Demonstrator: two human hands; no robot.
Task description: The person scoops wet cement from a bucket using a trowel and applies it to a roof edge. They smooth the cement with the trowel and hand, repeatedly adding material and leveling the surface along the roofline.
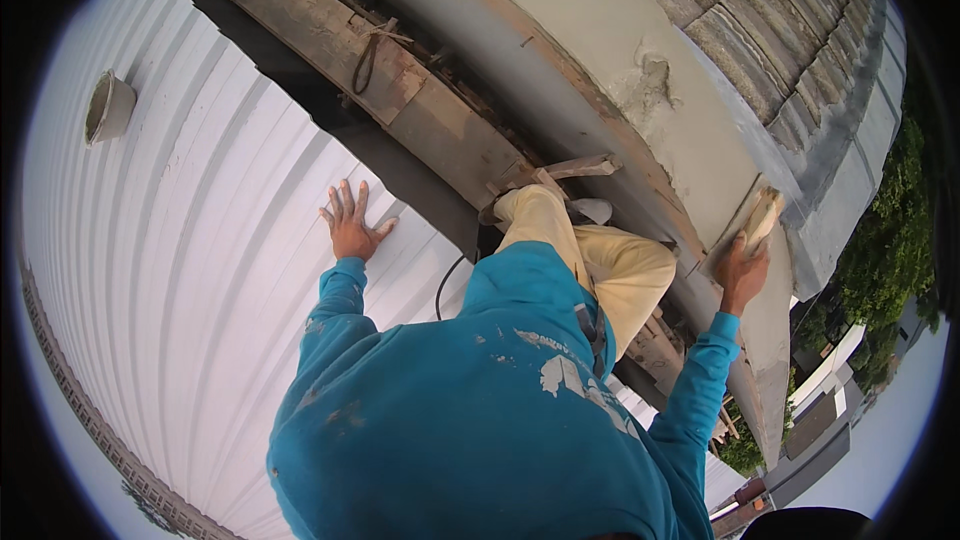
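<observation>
My left hand [353,223] lies open on the white ribbed metal roofing [230,200], its fingers spread flat. Over to the right, my right hand [742,273] is closed round the pale handle of a wooden plastering float [764,212]. The float's board rests against the grey cement ledge [690,145], near the ledge's right end. Much of this ledge looks smooth and damp, with a rough lump of mortar [650,83] farther up. Both arms wear blue sleeves, and the fingers under the float's handle are partly hidden.
Weathered planks [430,145] run diagonally below the ledge, beside a dark gap. My legs [540,215] straddle this strip. A bucket [110,107] stands on the metal roofing at left. Old corrugated roof sheets [780,30] rise beyond the ledge; trees [890,250] lie past its edge.
</observation>
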